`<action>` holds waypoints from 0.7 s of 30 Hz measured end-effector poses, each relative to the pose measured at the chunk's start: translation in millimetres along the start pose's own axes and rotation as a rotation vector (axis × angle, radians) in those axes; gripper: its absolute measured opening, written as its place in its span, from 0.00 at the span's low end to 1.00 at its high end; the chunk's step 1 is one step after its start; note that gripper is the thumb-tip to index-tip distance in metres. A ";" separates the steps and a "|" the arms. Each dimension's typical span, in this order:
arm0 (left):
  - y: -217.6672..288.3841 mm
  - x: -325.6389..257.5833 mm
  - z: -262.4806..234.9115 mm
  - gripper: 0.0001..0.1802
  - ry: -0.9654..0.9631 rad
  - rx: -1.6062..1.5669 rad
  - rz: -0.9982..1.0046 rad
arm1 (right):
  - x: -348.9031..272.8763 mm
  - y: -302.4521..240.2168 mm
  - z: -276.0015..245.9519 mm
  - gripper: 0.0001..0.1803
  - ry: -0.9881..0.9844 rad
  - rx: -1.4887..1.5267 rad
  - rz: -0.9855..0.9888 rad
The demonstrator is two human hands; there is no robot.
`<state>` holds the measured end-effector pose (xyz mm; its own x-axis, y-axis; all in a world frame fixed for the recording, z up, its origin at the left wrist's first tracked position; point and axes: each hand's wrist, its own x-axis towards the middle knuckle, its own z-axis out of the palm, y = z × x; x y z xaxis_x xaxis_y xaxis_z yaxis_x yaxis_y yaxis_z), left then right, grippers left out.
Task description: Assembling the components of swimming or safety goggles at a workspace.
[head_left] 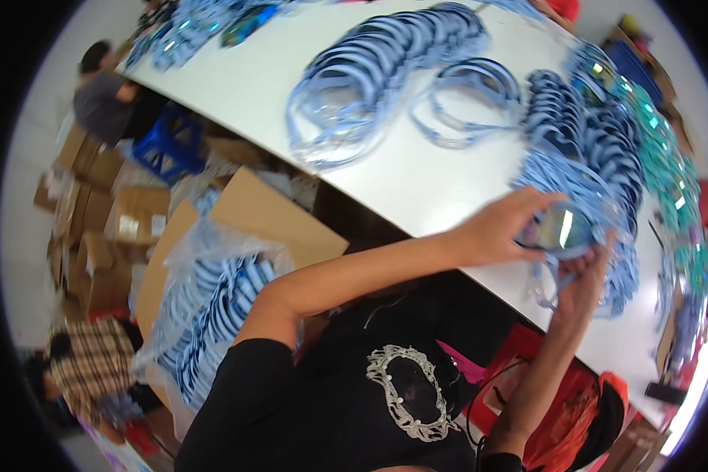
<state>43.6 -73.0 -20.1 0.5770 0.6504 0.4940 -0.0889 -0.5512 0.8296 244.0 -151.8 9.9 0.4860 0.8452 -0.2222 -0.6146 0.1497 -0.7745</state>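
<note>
My left hand and my right hand both hold one pair of light blue goggles with a shiny mirrored lens. I hold it just above the near edge of the white table. The left hand grips the goggles from the left, with the thumb over the top. The right hand holds them from below, and the pale blue strap hangs down beside it. Right behind my hands lies a thick heap of the same blue goggles.
More blue goggles lie in a curved row and a far pile; teal ones line the right edge. A cardboard box with a plastic bag of goggles stands at left. Two people sit among cartons.
</note>
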 end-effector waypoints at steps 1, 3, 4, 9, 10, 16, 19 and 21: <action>-2.0 2.0 -11.8 0.48 -0.010 -0.060 -0.066 | -2.4 2.5 3.4 0.16 -0.134 0.036 0.045; -25.8 15.2 -34.4 0.42 0.092 -0.095 0.124 | -15.8 5.5 18.8 0.23 -0.178 -0.279 -0.059; -19.8 22.6 -57.7 0.38 0.015 -0.069 -0.016 | -15.3 4.6 14.2 0.22 -0.297 -0.492 -0.178; -38.5 74.0 -161.8 0.27 -0.189 0.065 -0.464 | -34.0 23.3 8.9 0.20 -0.310 -1.255 -0.753; -52.6 82.8 -177.1 0.28 -0.176 0.128 -0.454 | -38.5 25.5 10.6 0.18 -0.311 -1.251 -0.772; -92.7 109.8 -188.9 0.28 -0.061 1.063 0.044 | -45.9 21.5 -14.8 0.10 -0.193 -1.123 -0.579; -64.4 119.9 -146.2 0.21 0.041 1.149 0.252 | -40.8 12.1 -22.6 0.09 -0.095 -1.149 -0.638; -50.9 135.7 -115.9 0.16 -0.003 0.970 0.351 | -26.1 4.6 -19.0 0.08 -0.089 -1.262 -0.845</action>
<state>32.3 103.8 34.9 0.6474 0.3710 0.6657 0.4398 -0.8952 0.0712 240.2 -182.9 0.9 0.3459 0.7730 0.5319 0.7555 0.1068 -0.6464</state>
